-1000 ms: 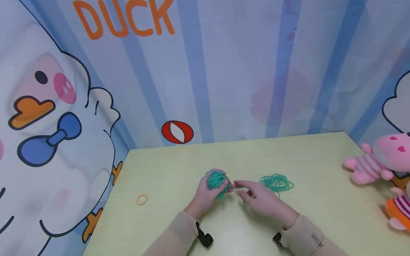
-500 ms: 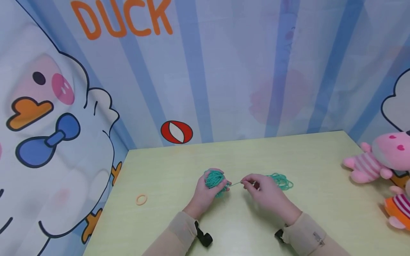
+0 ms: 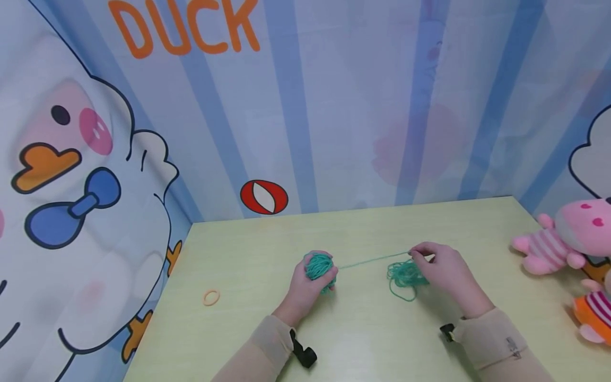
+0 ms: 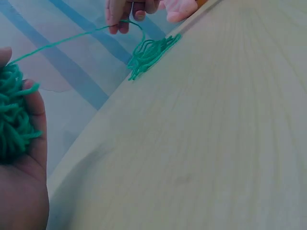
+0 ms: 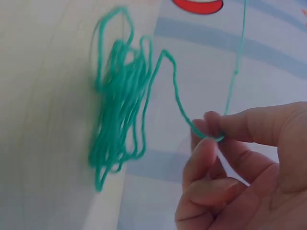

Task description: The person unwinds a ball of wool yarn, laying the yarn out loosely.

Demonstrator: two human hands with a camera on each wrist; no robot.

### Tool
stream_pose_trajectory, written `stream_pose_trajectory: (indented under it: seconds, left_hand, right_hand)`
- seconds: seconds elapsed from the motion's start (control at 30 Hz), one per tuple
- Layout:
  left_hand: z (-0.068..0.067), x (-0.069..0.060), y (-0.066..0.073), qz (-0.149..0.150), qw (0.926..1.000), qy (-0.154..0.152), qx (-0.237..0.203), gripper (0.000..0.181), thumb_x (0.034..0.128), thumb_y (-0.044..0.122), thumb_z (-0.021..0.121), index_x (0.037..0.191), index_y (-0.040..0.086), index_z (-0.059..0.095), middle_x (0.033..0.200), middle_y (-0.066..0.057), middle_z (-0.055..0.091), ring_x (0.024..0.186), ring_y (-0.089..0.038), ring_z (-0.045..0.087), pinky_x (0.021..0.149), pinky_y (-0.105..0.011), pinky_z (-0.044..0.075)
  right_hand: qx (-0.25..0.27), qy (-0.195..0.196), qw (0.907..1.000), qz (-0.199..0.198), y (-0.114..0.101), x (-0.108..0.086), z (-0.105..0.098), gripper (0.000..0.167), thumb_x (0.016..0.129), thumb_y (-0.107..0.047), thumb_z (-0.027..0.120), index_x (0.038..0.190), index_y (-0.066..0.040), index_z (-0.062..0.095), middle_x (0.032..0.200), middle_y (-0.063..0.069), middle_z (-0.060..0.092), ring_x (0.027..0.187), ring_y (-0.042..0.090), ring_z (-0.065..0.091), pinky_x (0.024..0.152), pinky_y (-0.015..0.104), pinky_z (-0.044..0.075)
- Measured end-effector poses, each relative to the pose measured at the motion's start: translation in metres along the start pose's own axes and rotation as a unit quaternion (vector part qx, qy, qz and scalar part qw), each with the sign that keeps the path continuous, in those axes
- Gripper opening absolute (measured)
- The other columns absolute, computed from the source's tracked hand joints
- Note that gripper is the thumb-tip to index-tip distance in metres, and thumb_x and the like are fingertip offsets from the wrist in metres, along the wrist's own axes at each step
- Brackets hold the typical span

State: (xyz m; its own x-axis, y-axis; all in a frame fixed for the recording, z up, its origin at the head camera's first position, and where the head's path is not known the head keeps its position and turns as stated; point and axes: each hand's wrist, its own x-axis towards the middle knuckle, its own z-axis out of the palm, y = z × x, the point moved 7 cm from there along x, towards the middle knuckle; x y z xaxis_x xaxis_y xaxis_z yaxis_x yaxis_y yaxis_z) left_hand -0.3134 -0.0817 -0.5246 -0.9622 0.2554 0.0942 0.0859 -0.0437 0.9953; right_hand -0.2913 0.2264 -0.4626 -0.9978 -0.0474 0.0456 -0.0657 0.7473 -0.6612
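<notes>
At the far left of my head feed, a big printed duck stands on a blue-striped cloth backdrop, which runs behind the pale wood-look table. On the table's left side I see a small orange ring. Near the middle, the left hand has its fingers curled round a green yarn ball. A straight strand runs rightward above a loose yarn heap lying on the table. The right hand pinches that strand between thumb and forefinger. Two plush toys sit at the right edge.

Against half a second ago, the right hand has moved further right, the strand spans much longer, and more of the heap shows; the left hand has barely shifted.
</notes>
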Motion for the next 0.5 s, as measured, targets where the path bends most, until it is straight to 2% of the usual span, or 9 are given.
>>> stream_pose_trajectory:
  seconds: [0.2,0.4,0.5]
  left_hand:
    - [-0.002,0.002,-0.003,-0.004,0.9999,0.007,-0.008,0.041,0.1029,0.021,0.080,0.137,0.010,0.062,0.102,0.002,0.071,0.074,-0.016,0.071,0.076,-0.028,0.066]
    - [-0.003,0.003,-0.004,-0.005,0.9998,0.008,-0.018,0.042,0.1019,0.022,0.081,0.137,0.010,0.061,0.104,0.000,0.071,0.078,-0.017,0.072,0.077,-0.029,0.067]
    - [-0.003,0.003,-0.004,-0.003,0.9999,0.001,-0.016,0.042,0.1023,0.021,0.081,0.138,0.008,0.061,0.105,0.000,0.072,0.082,-0.017,0.074,0.080,-0.031,0.068]
  right_hand:
    - [-0.045,-0.029,0.9964,0.066,0.035,0.004,-0.006,0.041,0.113,-0.028,0.055,0.138,0.002,0.071,0.137,0.029,0.071,0.114,0.043,0.071,0.088,0.055,0.059]
    - [-0.080,-0.044,0.9924,0.083,0.051,0.009,-0.007,0.040,0.110,-0.023,0.057,0.132,0.005,0.073,0.133,0.032,0.072,0.113,0.047,0.070,0.095,0.063,0.058]
    - [-0.085,-0.048,0.9924,0.075,0.047,0.010,-0.003,0.044,0.110,-0.025,0.057,0.137,0.007,0.069,0.139,0.035,0.067,0.124,0.054,0.065,0.103,0.068,0.054]
